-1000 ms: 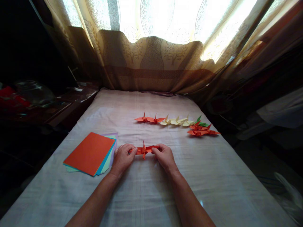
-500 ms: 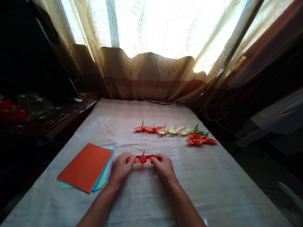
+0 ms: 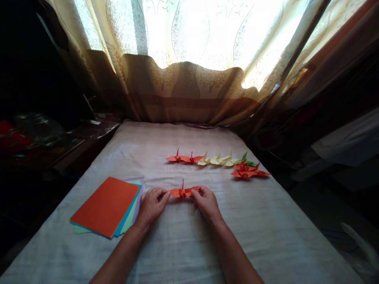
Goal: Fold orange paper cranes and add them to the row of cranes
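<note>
An orange-red origami crane is held between my two hands, its thin neck pointing up and its wings spread sideways. My right hand pinches the right wing between thumb and fingers. At the tip of the left wing, my left hand has its thumb and forefinger drawn together; the fingers partly hide that contact. Left of this hand lies a fanned stack of coloured paper, with an orange sheet on top and blue, pale green and lilac edges below.
Beyond my hands stand finished cranes in a row: orange ones, cream ones and a green one. More orange cranes cluster at the right. A pale cloth covers the surface. A patterned curtain hangs behind.
The crane has tilted so its neck stands taller, and it has shifted slightly right and away from me. More of its left wing shows beside my left thumb. The view has moved slightly.
</note>
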Available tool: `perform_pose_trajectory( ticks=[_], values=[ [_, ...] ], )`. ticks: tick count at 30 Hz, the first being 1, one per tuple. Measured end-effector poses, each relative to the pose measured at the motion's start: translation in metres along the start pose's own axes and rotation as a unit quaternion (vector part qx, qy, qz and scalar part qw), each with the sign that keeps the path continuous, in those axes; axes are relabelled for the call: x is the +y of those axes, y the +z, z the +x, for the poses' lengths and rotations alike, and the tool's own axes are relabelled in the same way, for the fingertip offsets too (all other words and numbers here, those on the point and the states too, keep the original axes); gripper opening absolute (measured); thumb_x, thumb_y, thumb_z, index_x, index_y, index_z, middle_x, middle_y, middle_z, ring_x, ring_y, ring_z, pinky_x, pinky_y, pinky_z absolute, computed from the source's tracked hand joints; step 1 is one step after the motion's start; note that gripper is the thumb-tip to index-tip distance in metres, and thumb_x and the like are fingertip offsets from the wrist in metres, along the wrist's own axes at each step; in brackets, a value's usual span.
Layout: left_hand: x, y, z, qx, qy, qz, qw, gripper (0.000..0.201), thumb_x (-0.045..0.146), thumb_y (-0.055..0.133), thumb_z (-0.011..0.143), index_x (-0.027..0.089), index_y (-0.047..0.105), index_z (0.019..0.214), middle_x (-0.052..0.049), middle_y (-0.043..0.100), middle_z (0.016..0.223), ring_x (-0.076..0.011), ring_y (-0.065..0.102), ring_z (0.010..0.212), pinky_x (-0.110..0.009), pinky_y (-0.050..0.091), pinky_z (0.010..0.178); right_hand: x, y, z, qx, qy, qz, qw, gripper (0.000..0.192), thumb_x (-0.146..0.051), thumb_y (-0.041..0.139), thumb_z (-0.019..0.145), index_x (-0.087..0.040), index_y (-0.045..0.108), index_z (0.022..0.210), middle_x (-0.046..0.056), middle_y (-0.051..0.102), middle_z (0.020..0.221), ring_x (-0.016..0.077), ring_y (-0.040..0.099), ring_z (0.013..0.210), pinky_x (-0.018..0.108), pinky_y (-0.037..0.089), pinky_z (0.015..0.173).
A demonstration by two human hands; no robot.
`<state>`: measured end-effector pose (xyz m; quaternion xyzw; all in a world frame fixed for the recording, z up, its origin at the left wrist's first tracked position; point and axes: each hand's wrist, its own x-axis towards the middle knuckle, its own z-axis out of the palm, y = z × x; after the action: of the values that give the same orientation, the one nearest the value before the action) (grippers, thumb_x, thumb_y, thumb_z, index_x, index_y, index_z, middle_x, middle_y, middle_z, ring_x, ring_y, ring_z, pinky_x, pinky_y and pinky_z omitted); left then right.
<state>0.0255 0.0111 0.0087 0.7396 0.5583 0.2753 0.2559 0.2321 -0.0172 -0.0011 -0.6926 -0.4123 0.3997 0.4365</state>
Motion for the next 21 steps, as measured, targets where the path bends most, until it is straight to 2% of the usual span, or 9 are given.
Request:
perform_pose_trajectory(
  ticks=[3, 6, 12, 16, 21],
  values=[
    [0.0, 0.0, -0.001, 0.005, 0.005, -0.001, 1.0, 0.034, 0.049, 0.046, 0.084, 0.023, 0.067, 0.077, -0.004, 0.073, 0.085, -0.0233, 0.066, 0.087, -0.035, 0.046, 0.082, 0.007, -0.004, 0.003, 0.023, -0.012, -0.029, 0.999, 0.035, -0.038, 0.053, 0.072, -0.018, 0.067, 0.097, -0.004, 0.062, 0.054, 0.0156, 0.058, 0.049, 0.023, 0.041, 0.048],
    [0.0, 0.0, -0.002, 0.014, 0.014, -0.004, 1.0, 0.034, 0.049, 0.046, 0.084, 0.023, 0.066, 0.075, -0.004, 0.074, 0.086, -0.0239, 0.066, 0.088, -0.036, 0.046, 0.082, 0.009, -0.017, 0.012, 0.052, -0.03, -0.064, 0.996, 0.033, -0.036, 0.054, 0.073, -0.019, 0.067, 0.099, -0.003, 0.066, 0.06, 0.0161, 0.061, 0.054, 0.024, 0.044, 0.053],
    [-0.01, 0.006, -0.004, 0.053, 0.041, 0.008, 0.998, 0.033, 0.049, 0.046, 0.085, 0.024, 0.067, 0.076, -0.002, 0.074, 0.085, -0.023, 0.067, 0.085, -0.036, 0.047, 0.083, -0.002, -0.075, 0.042, 0.141, -0.05, -0.147, 0.978, 0.037, -0.031, 0.053, 0.078, -0.019, 0.063, 0.111, -0.001, 0.069, 0.073, 0.0161, 0.064, 0.063, 0.024, 0.047, 0.062],
    [-0.018, 0.01, -0.004, 0.065, 0.066, 0.03, 0.995, 0.032, 0.049, 0.047, 0.086, 0.025, 0.067, 0.078, -0.002, 0.074, 0.086, -0.0228, 0.067, 0.084, -0.036, 0.048, 0.082, -0.01, -0.114, 0.056, 0.192, -0.044, -0.209, 0.958, 0.034, -0.024, 0.052, 0.081, -0.019, 0.063, 0.112, 0.0, 0.07, 0.078, 0.017, 0.066, 0.072, 0.025, 0.046, 0.068],
    [-0.024, 0.014, -0.003, 0.078, 0.076, 0.057, 0.992, 0.031, 0.048, 0.047, 0.086, 0.026, 0.068, 0.078, -0.001, 0.075, 0.088, -0.0226, 0.068, 0.086, -0.036, 0.048, 0.083, -0.019, -0.136, 0.069, 0.219, -0.03, -0.271, 0.937, 0.033, -0.019, 0.056, 0.083, -0.02, 0.063, 0.115, 0.002, 0.071, 0.085, 0.0174, 0.066, 0.082, 0.024, 0.043, 0.072]
  ],
)
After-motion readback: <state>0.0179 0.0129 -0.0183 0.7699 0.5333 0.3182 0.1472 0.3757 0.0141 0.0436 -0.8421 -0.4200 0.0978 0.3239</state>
